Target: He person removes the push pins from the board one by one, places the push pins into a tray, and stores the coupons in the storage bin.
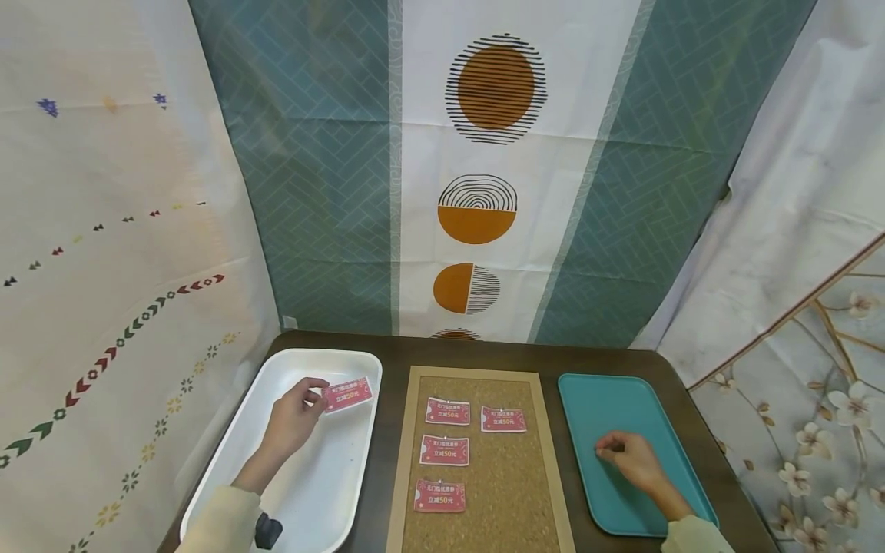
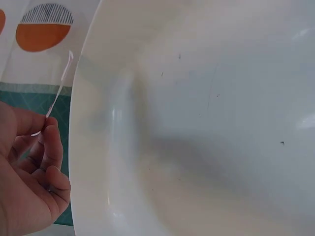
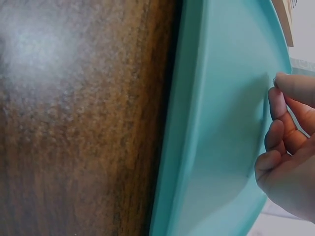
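Observation:
My left hand (image 1: 293, 418) is over the white tray (image 1: 207, 491), pinching a red-and-white coupon (image 1: 348, 395) by its left edge between thumb and fingers. In the left wrist view the coupon (image 2: 63, 78) appears edge-on, as a thin pale strip. Above the teal tray (image 1: 588, 399) is my right hand (image 1: 634, 459), thumb and forefinger pinched together and the other fingers curled. A tiny shiny pin (image 3: 274, 81) barely shows at those fingertips; most of it is hidden. Between the hands lies a wood-framed cork board (image 1: 512, 491) with coupons pinned on it.
The left column of the board has three coupons, an upper (image 1: 448, 412), a middle (image 1: 445, 451) and a lower (image 1: 439, 496). One more coupon (image 1: 503, 419) is at upper right. Everything rests on a dark wooden table (image 1: 470, 352), with patterned curtains (image 1: 332, 192) behind and beside it.

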A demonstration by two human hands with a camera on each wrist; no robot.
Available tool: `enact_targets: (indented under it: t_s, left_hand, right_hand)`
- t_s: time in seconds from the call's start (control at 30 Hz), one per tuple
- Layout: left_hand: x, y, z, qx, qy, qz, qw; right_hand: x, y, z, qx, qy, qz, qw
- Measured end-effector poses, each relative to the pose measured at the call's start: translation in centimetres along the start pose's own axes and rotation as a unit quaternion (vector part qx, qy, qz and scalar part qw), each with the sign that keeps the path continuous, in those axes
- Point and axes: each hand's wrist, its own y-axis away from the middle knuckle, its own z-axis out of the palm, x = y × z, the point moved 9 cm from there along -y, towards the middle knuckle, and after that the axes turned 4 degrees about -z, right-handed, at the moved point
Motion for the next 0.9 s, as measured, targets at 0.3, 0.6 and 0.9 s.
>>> enact_targets:
  t_s: [0.3, 0.6, 0.9]
  left_hand:
    - [-1.4, 0.1, -0.3, -0.018, -0.009, -0.004, 0.9998]
    - [-3.0, 0.3, 0.5, -0.057, -0.031, -0.023, 0.9976]
    - [-4.7, 0.2, 2.1, -0.118, -0.078, -0.059, 0.9882]
  right_hand:
    - [-0.2, 0.0, 0.2, 0.003, 0.009, -0.003, 0.9999]
    - [0.1, 0.2, 0.2, 0.004, 0.005, 0.001, 1.0000]
    - [0.3, 0.1, 0.2, 0.009, 0.003, 0.003, 1.0000]
